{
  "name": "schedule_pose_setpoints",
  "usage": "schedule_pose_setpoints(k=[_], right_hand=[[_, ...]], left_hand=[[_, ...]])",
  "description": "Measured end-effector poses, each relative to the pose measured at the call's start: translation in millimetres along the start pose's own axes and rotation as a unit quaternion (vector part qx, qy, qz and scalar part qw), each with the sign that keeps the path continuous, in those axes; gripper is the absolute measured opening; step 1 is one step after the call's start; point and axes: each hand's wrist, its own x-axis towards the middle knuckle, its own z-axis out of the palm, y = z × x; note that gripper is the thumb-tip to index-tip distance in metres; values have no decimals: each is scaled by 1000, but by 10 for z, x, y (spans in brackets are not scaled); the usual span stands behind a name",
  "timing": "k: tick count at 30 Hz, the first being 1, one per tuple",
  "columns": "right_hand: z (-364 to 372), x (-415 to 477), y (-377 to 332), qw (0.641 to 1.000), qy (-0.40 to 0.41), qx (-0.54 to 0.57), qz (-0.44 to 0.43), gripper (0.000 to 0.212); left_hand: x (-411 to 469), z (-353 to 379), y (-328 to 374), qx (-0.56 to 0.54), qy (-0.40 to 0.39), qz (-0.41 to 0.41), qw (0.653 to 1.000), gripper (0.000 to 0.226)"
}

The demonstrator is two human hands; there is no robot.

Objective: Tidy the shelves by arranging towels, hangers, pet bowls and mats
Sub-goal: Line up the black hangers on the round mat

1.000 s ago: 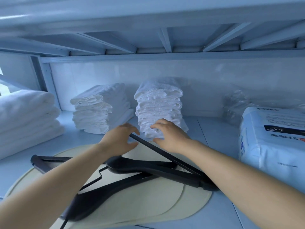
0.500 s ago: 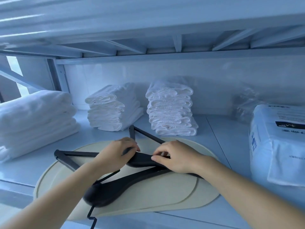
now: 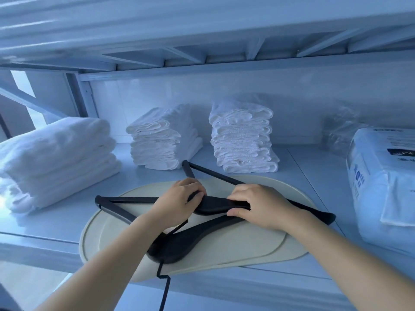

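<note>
Head camera: two bare hands work over a tangle of smooth black hangers [image 3: 179,243] lying on flat, rounded beige mats [image 3: 247,248] at the front of a pale metal shelf [image 3: 56,225]. The left hand [image 3: 177,205] has its fingers curled around the hangers' broad shoulders; the right hand [image 3: 260,205] pinches the same dark piece between thumb and fingertips. Beyond the fingers stand two stacks of folded white towels [image 3: 242,140], ribbed at the edges; thicker, fluffy bath towels [image 3: 56,160] sit left of them. Right of the fingers rests a white plastic-wrapped pack [image 3: 381,187], its printing too blurred to read.
</note>
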Motion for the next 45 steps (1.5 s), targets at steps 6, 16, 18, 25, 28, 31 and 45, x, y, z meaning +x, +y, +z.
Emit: schedule_pose_setpoints(k=[6,16,18,25,28,31,45], right_hand=[[-13,-71,-31,999,12,32,24,29],[-48,-33,-270,998,13,68,8,34],[5,-8,-313,997,-9,72,11,35],[78,26,-308,992,-42,116,40,31],[81,9,-338,993,-46,99,53,32],[132,-58,-420,997,-15,49,61,45],[162,2,-514,988,13,109,104,37]], left_hand=[[-208,-229,-172,-12,-20,-2,1000,38],[-395,-482,-242,-73,4,8,997,35],[-429,-508,-295,-70,-7,-4,998,36],[-666,-482,-536,-29,-48,12,998,58],[-698,-484,-554,-6,-41,27,999,60],[-723,-464,-544,25,-28,33,999,63],[-938,-472,-602,29,7,85,996,55]])
